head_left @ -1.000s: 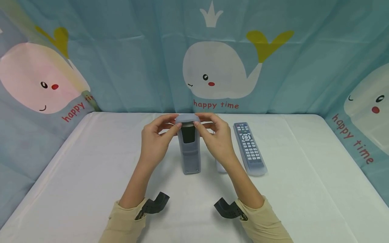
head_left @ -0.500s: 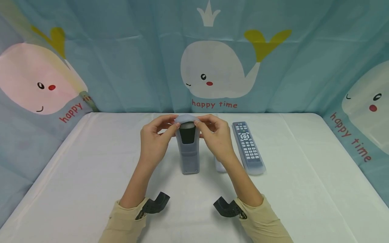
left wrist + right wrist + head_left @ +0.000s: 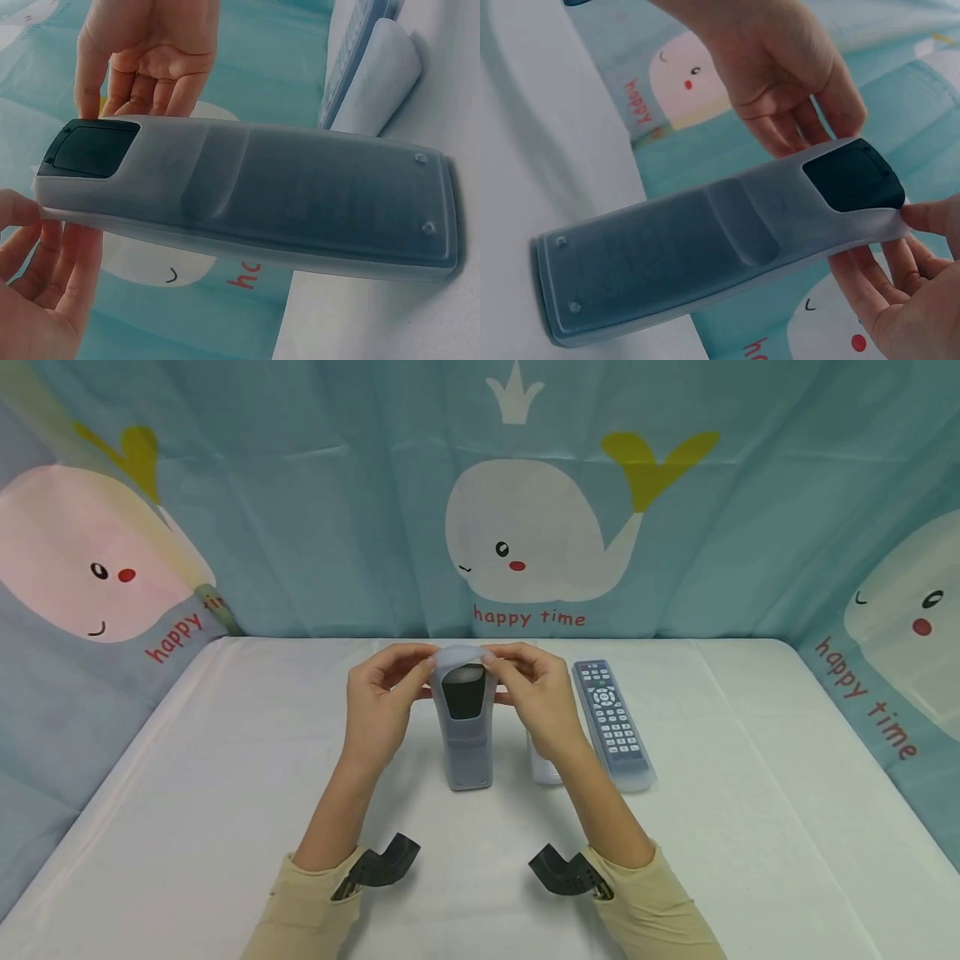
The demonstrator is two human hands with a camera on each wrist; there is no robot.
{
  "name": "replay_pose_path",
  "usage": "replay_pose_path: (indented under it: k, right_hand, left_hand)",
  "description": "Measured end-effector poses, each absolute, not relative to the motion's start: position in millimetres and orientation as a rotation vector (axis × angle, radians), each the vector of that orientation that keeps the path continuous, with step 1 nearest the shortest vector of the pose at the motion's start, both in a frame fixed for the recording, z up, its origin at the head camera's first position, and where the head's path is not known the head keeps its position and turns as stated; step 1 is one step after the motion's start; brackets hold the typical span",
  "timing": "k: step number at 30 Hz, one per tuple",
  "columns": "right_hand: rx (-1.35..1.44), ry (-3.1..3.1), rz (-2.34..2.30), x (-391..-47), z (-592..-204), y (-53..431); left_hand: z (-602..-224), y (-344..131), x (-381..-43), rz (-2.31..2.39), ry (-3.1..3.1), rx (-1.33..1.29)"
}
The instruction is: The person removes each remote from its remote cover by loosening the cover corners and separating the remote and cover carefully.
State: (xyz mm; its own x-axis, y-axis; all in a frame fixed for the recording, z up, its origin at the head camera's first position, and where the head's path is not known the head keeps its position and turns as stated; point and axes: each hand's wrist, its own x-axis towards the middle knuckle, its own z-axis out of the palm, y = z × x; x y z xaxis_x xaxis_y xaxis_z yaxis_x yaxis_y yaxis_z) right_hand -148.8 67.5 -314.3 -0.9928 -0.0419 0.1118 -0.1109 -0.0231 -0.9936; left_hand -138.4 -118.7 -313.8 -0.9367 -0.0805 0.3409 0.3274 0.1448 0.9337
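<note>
A dark remote control [image 3: 464,697] in a translucent silicone cover [image 3: 468,756] stands on end on the white tabletop, its back towards me. Through an opening near the top shows its dark back. My left hand [image 3: 378,706] pinches the cover's upper left side, thumb in front and fingers behind. On the opposite edge, my right hand [image 3: 538,697] pinches the upper right corner, its thumb tip by the opening's rim. In the left wrist view the cover [image 3: 300,195] fits closely down to the base. The right wrist view shows the cover's edge [image 3: 877,223] bulging a little at the right thumb.
Another remote control [image 3: 611,714] in a translucent cover lies face up on the right. Beside it is a whitish, rounded object [image 3: 543,768], partly hidden behind the right forearm. A blue whale-print curtain [image 3: 337,527] hangs behind the table.
The cover's top flap has shifted back and up over the remote's end, and the opening looks wider. Both thumbs have moved apart towards the sides. The standing remote has stayed in place.
</note>
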Motion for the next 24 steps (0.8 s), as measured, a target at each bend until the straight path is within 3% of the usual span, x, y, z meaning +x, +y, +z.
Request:
replay_pose_path:
  k: [24]
  right_hand:
    - [0.114,-2.205,2.285,-149.1,-311.0,69.8]
  left_hand:
    - [-319.6,-118.6,-142.0,-1.898,-2.124,-0.159]
